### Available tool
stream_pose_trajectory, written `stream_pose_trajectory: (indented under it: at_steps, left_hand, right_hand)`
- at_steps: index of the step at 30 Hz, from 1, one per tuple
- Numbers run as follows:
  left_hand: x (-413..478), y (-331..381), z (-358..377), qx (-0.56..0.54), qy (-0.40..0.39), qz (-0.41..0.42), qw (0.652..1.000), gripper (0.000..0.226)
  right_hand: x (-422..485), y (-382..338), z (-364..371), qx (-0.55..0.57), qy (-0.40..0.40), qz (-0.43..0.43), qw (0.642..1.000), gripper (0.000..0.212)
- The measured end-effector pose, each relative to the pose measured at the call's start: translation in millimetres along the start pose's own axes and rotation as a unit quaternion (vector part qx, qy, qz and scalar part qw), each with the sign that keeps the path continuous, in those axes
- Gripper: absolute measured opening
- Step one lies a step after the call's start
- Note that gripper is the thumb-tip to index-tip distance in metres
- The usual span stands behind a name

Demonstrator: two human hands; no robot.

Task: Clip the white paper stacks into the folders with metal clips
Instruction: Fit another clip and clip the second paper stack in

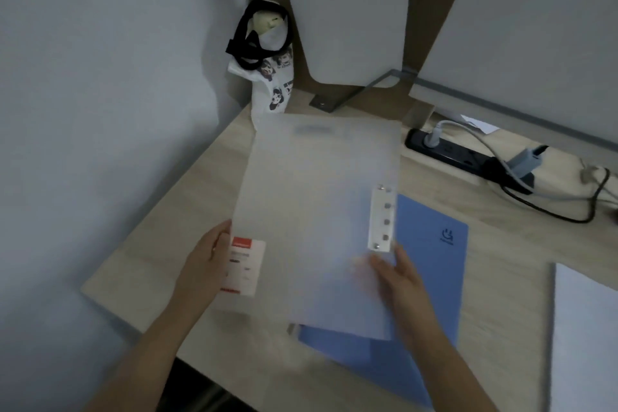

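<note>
A translucent white folder (314,217) is held tilted above the desk, blurred by motion. Its metal clip strip (382,217) shows through near its right edge, and a red and white label (245,266) sits at its lower left. My left hand (207,261) grips the folder's left edge beside the label. My right hand (399,278) holds its lower right part, just below the clip. Under it a blue folder (431,278) lies flat on the desk. A white paper stack (585,334) rests at the right edge of the view.
The wooden desk (508,278) stands against a grey wall on the left. A white printed bag with a black strap (267,57) sits in the back corner. A black power strip (468,154) with plugs and cables runs along the back right. White panels rise behind.
</note>
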State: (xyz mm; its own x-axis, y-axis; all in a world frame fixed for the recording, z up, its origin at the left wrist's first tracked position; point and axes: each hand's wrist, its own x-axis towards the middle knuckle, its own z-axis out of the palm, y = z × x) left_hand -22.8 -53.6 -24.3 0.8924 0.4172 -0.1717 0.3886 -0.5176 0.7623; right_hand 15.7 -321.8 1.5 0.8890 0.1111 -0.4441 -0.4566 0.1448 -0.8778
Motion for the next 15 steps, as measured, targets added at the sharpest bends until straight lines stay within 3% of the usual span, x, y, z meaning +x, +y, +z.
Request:
stream_pose_trajectory:
  at_steps: [3, 5, 7, 8, 9, 11, 13, 15]
  left_hand:
    - [-14, 34, 38, 0.077, -0.014, 0.125, 0.989, 0.044]
    - [-24, 47, 76, 0.172, -0.055, 0.263, 0.948, 0.057]
    - [-38, 59, 118, 0.181, -0.112, 0.345, 0.914, 0.087]
    - [-51, 72, 136, 0.141, -0.155, 0.333, 0.919, 0.094]
    - [-63, 83, 153, 0.069, -0.182, 0.284, 0.939, 0.090]
    - [-84, 97, 192, 0.036, -0.249, 0.167, 0.953, 0.081]
    - [-97, 102, 221, 0.136, -0.294, 0.223, 0.920, 0.079]
    - [-109, 100, 255, 0.310, -0.265, 0.312, 0.858, 0.070]
  right_hand:
    - [-22, -4, -74, 0.078, 0.064, 0.005, 0.995, 0.022]
    - [-40, -1, -122, 0.114, 0.100, 0.023, 0.988, 0.022]
    - [-56, 10, -164, 0.138, 0.146, 0.041, 0.979, 0.027]
    - [-65, 13, -182, 0.152, 0.168, 0.041, 0.973, 0.031]
    - [-72, 17, -198, 0.161, 0.186, 0.039, 0.969, 0.034]
    - [-86, 23, -223, 0.170, 0.215, 0.042, 0.961, 0.034]
    - [-100, 27, -242, 0.163, 0.240, 0.045, 0.956, 0.030]
    - [-111, 31, -261, 0.150, 0.264, 0.053, 0.951, 0.026]
